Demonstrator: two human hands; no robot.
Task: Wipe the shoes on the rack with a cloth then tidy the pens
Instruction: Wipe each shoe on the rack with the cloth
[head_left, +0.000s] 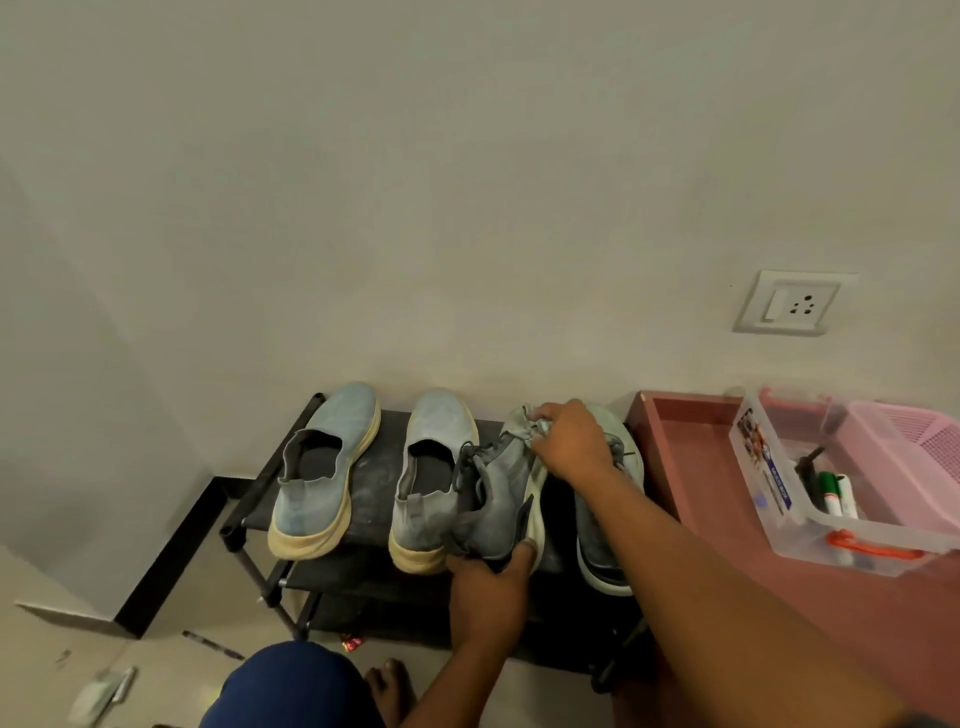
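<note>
Shoe-wiping step: left hand (488, 582) grips tilted grey shoe (493, 488) by heel, right hand (571, 447) clamps cloth (522, 422) at shoe's 1 o'clock; next, prob. sole, w/ pens (836, 493) at 3 o'clock after

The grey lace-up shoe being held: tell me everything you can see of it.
The grey lace-up shoe looks like knit fabric with a pale sole and dark laces. It is tipped on its side over the rack's top shelf. The left hand grips its heel; the right hand presses a grey cloth near its toe.
</note>
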